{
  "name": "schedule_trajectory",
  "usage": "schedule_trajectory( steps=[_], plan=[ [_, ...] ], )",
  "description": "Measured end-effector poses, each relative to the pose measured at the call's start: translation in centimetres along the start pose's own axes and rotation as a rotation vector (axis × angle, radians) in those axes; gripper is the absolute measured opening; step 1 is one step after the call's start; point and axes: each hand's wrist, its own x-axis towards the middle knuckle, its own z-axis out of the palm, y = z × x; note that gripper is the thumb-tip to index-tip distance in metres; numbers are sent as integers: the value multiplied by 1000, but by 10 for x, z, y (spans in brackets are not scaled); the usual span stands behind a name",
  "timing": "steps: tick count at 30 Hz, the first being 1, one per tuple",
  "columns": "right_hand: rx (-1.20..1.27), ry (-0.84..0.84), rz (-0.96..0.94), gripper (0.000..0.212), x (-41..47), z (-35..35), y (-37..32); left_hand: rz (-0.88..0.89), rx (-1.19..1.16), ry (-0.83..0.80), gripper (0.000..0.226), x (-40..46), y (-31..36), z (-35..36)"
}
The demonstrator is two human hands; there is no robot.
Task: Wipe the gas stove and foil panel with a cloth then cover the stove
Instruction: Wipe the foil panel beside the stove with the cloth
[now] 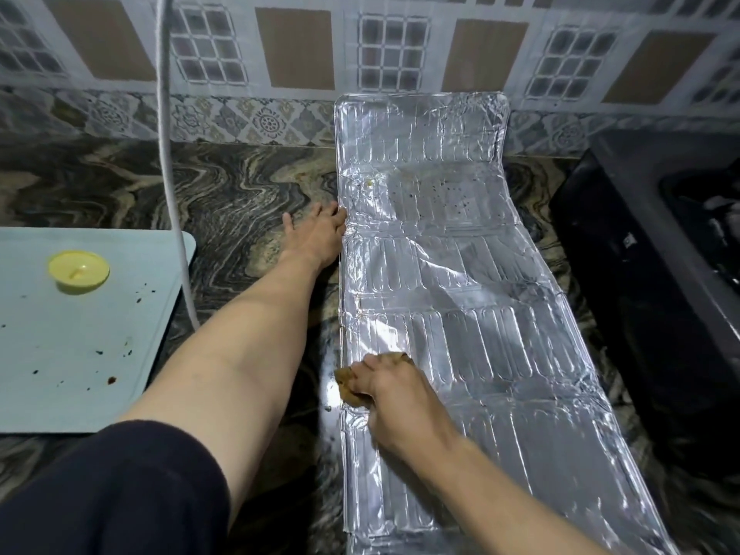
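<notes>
Pressing down through curled fingers [362, 378], our right hand [394, 402] holds a brown cloth [347, 388] against the near left part of the foil panel [448, 274]; the cloth shows only at the fingertips and under the palm, bunched small so that the pressure falls on one patch at a time. Our left hand [320, 234] lies farther back, its fingers straight and spread, resting flat on the counter [224, 202] with the fingertips touching the panel's left edge. We judge this to be a bracing hold: thin foil slides and buckles under a wiping stroke, so one hand pins the edge while the other rubs.

The panel lies unfolded along the counter, its far section bent up against the tiled wall [360, 54]. Dark specks and a yellowish spot remain on the section beyond the left hand, so we take the wiping as unfinished. The gas stove [656, 282], dark and only partly in view, stands just beside the panel on the right, uncovered. To the left sit a pale blue tray [60, 354] carrying a yellow candle [79, 271], and a white cord [170, 174] hanging in front of the wall.
</notes>
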Motion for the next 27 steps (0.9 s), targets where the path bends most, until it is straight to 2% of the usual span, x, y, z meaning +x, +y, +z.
schedule_trajectory(
  steps=[3,8,10,13,15,18,19,20,22,23,27],
  plan=[
    [111,13,-22,33,-19,6,-5,-6,9,0,47,2,0,1],
    [249,-141,65,32,-34,-4,-6,-6,17,-5,48,3,0,2],
    [407,-218,201,38,-31,-24,-4,4,22,6,48,3,0,1],
    [813,-305,384,39,-18,-57,6,21,58,-18,48,1,0,-5],
    [1033,-165,473,36,-1,-78,15,46,122,-13,51,-2,2,-6],
    [1211,93,530,25,31,-108,40,115,169,156,56,-19,15,0],
    [1208,122,507,23,38,-116,50,156,143,207,54,-26,22,1],
    [1093,134,467,23,42,-122,57,196,103,231,52,-32,30,3],
    [661,130,360,22,42,-120,63,247,51,204,52,-45,41,5],
    [494,92,306,20,40,-113,61,244,45,166,54,-52,44,8],
    [116,-45,148,24,23,-61,44,134,19,-61,77,-72,54,18]
  ],
)
